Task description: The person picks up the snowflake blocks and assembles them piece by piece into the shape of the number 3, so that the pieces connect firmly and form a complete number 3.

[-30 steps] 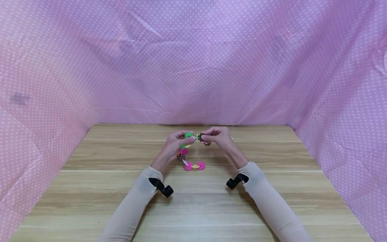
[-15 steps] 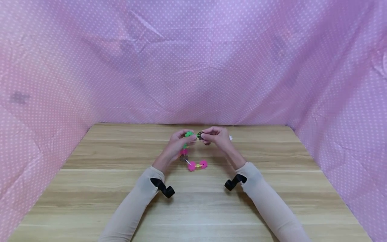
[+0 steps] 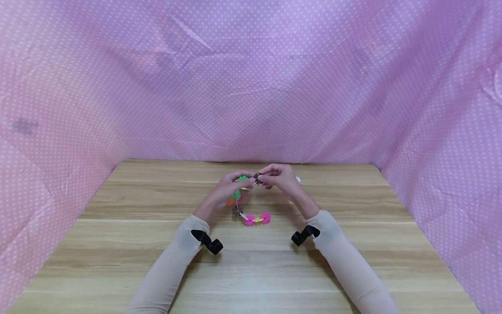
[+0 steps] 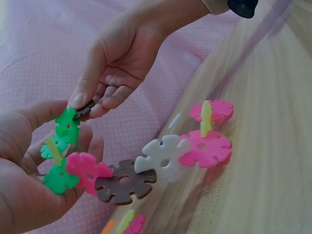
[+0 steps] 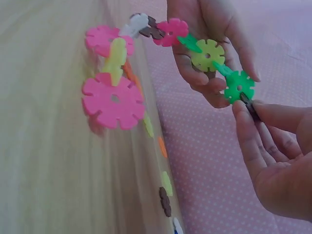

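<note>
- Two pale sleeves, the left (image 3: 168, 266) and the right (image 3: 353, 266), reach across a wood-grain table (image 3: 251, 274), each with a black device (image 3: 213, 247) worn near the wrist.
- Closest of the colored pieces, the pink end disc (image 3: 265, 217) of a notched-disc chain (image 4: 122, 190) sits at the middle of the tabletop; whether it touches the wood is hard to tell.
- From there the chain curves up to the left hand (image 3: 227, 187), which holds it near its far end, thumb and fingers at the green disc (image 5: 246, 84).
- Opposite, the right hand (image 3: 284, 178) pinches a brown disc (image 5: 250, 109) between thumb and fingertips, its edge meeting the green disc's rim.
- About ten discs appear linked: pink, yellow, pink, white, brown, pink, green, yellow, green, green. The brown one looks like the join in progress; whether its slot is fully seated cannot be told.
- Unlinked pieces lie toward the table's far side, among them an orange piece (image 5: 163, 147), a loose brown piece (image 5: 165, 202) and a white piece (image 3: 298, 179); hands hide part of that area, so the number left over is unclear.
- Behind it all hangs a pink polka-dot cloth (image 3: 251, 87).
</note>
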`<state>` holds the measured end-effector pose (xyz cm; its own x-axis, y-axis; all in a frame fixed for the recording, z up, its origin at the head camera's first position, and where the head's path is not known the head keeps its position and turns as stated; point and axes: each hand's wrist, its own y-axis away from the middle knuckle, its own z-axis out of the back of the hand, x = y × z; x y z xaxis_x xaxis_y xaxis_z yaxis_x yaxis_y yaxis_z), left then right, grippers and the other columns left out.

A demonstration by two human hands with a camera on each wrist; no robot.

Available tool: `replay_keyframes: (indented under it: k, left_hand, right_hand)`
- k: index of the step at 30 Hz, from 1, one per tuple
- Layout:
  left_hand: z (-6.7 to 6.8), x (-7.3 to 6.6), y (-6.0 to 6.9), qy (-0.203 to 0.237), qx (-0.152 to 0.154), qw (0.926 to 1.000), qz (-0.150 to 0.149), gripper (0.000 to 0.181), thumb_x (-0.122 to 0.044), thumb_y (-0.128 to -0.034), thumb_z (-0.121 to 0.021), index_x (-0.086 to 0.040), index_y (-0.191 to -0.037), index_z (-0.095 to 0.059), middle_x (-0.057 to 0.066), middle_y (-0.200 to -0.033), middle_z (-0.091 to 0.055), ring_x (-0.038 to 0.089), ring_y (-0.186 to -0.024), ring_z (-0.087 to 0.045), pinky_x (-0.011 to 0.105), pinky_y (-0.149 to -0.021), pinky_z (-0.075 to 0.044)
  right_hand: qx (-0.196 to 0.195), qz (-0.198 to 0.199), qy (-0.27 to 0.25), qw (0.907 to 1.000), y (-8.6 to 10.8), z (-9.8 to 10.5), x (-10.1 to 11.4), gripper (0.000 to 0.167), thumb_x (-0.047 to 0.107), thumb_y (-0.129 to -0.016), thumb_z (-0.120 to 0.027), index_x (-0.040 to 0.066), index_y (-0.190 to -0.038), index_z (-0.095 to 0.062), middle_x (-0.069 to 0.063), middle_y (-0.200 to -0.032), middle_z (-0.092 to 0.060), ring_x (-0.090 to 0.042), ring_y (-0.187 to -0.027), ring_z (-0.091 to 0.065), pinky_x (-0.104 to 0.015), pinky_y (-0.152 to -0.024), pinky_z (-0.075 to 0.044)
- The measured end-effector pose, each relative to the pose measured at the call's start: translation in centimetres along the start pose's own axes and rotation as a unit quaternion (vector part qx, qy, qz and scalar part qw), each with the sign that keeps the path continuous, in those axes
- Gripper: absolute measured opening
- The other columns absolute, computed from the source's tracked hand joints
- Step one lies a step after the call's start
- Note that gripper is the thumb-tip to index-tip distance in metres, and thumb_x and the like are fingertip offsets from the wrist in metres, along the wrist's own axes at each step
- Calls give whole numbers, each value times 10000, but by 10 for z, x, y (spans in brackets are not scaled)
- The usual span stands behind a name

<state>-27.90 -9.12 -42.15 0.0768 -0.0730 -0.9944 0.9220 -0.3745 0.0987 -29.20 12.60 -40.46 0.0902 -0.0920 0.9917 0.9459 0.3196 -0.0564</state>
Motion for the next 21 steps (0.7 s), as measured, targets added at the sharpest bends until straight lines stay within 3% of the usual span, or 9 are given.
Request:
replay_keyframes:
  k: [6, 9, 12, 17, 21]
  left_hand:
    - [5, -1, 0, -21, -79, 9999, 68, 348, -249, -979, -694, -107, -1296, -671, 218, -1288, -654, 391, -1183, -643, 535, -1087, -492]
    - [9, -1, 0, -63, -163, 9998, 57, 375, -241, -966, -707, -123, -1320, -661, 160, -1296, -664, 378, -1175, -650, 519, -1098, -481]
    - [13, -2, 1, -157, -234, 9996, 11, 390, -236, -962, -707, -136, -1335, -651, 113, -1298, -672, 341, -1138, -668, 489, -1095, -478]
    - [16, -4, 2, -132, -236, 9996, 1, 386, -214, -959, -709, -116, -1328, -656, 95, -1274, -685, 212, -1018, -692, 447, -1059, -502]
    - [17, -3, 1, -78, -184, 9998, 18, 379, -202, -960, -708, -108, -1324, -657, 85, -1283, -683, 224, -1039, -690, 447, -1055, -509]
  right_hand:
    - [459, -94, 470, 9978, -4, 10, 7, 263, 120, -975, -688, -82, -1144, -684, -156, -923, -761, -339, -848, -747, -599, -895, -576]
    - [595, -109, 842, 9946, -8, 18, 8, 305, 166, -994, -668, -91, -1159, -676, -243, -979, -740, -344, -868, -748, -547, -868, -602]
    - [706, -41, 1377, 9879, -13, 25, 7, 279, 117, -982, -668, -103, -1153, -674, -265, -994, -731, -311, -836, -736, -520, -824, -614]
    - [1018, -6, 2534, 9620, -22, 32, -2, 232, 33, -935, -685, -94, -1129, -691, -231, -957, -738, -330, -810, -695, -386, -738, -609]
    - [1229, 28, 3194, 9396, -28, 35, -12, 251, 27, -903, -723, -85, -1127, -702, -185, -944, -753, -204, -788, -689, -246, -708, -569]
